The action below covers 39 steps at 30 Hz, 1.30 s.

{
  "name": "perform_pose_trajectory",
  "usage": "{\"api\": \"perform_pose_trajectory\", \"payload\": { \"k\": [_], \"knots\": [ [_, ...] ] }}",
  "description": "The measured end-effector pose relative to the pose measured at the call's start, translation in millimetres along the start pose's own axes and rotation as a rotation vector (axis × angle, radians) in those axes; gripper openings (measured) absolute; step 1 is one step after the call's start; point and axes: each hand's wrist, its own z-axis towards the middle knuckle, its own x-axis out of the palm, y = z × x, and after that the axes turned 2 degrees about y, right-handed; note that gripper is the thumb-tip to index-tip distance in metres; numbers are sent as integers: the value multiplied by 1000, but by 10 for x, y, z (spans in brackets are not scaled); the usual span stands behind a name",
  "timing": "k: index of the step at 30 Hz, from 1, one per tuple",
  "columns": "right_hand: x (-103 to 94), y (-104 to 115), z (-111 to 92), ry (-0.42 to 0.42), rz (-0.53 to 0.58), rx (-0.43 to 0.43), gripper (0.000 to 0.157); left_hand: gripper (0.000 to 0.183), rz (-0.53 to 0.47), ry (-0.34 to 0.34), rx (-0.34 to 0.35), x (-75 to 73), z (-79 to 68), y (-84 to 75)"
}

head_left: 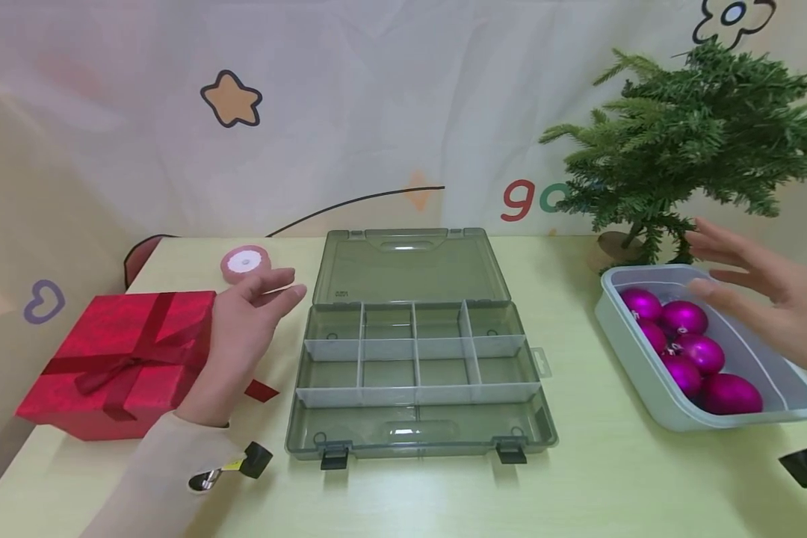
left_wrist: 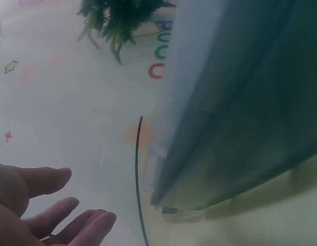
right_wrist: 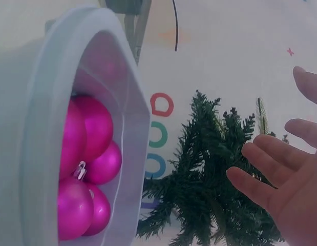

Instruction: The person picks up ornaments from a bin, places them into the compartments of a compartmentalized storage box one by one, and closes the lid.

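Observation:
My left hand (head_left: 245, 329) hovers with loosely bent fingers between the red gift box (head_left: 128, 351) and the divided plastic organizer box (head_left: 417, 373); it holds nothing. The organizer lies with its lid raised at the back, and no items show in its compartments. On the right, my right hand (head_left: 767, 288) is held above the far right rim of a pale blue tub (head_left: 645, 400), fingers spread and nothing in them. Several magenta Christmas baubles (head_left: 702, 353) lie in that tub. In the right wrist view, the baubles (right_wrist: 94, 164) sit left of the right hand (right_wrist: 286, 169).
Behind the tub stands a small artificial Christmas tree (head_left: 693, 134). A pink ribbon roll (head_left: 245, 263) lies behind the gift box. A small red piece (head_left: 262, 390) rests beside the left forearm. A printed cloth (head_left: 363, 112) hangs along the table's back edge.

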Motion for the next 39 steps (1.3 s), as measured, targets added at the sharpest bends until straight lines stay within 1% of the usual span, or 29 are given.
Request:
{"api": "perform_pose_trajectory", "payload": {
  "k": [3, 9, 12, 17, 22, 25, 29, 32, 34, 37, 39],
  "knots": [
    [-17, -76, -21, -18, -5, 9, 76, 45, 28, -22, 0, 49, 10, 38],
    [-36, -205, -22, 2, -46, 70, 78, 42, 108, -81, -2, 120, -11, 135],
    [-36, -277, -28, -8, -32, 69, 76, 41, 136, -94, 1, 139, -21, 173],
    [-27, -374, -53, -28, -22, 65, 74, 39, 161, -88, -6, 166, -26, 213],
    [-5, -442, -65, -28, -12, 57, 72, 41, 158, -69, -27, 199, -26, 256],
    [3, -477, -76, -42, 1, 48, 72, 40, 151, -53, -37, 219, -21, 280],
    [17, -521, -99, -45, -5, 64, 69, 38, 146, -43, -28, 247, -6, 303],
    [26, -595, -127, -48, 0, 67, 67, 36, 157, -49, -12, 267, 11, 313],
    [30, -654, -143, -61, 8, 62, 67, 35, 165, -48, -16, 276, 16, 317],
    [31, -700, -141, -48, 4, 69, 69, 36, 163, -43, -36, 274, 11, 337],
    [31, -691, -126, -14, -7, 83, 70, 37, 160, -39, -50, 258, -6, 352]
  ]
}}
